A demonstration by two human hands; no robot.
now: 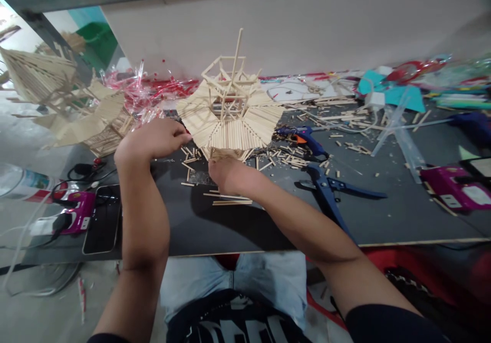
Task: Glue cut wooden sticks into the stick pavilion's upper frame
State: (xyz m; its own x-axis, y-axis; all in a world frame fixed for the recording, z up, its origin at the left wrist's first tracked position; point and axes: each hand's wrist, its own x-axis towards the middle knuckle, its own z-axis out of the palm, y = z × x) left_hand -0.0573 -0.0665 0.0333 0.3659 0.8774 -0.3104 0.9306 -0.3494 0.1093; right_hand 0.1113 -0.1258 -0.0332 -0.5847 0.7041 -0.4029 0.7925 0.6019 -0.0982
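A model roof built of thin wooden sticks [230, 113] stands on the dark table [383, 215], with fan-shaped panels and an open frame on top. My left hand [153, 141] is closed at the left edge of the model, fingers pinching a panel's rim. My right hand [226, 174] is curled under the model's near edge and grips it from below. Loose cut sticks [230, 199] lie on the table just in front of my right hand.
A blue glue gun [303, 138] and blue cutters [330, 189] lie right of the model. Other stick models [57, 92] stand at the left. A phone [102, 220] and a purple device [76, 215] sit near the left edge, another purple device [452, 187] at right.
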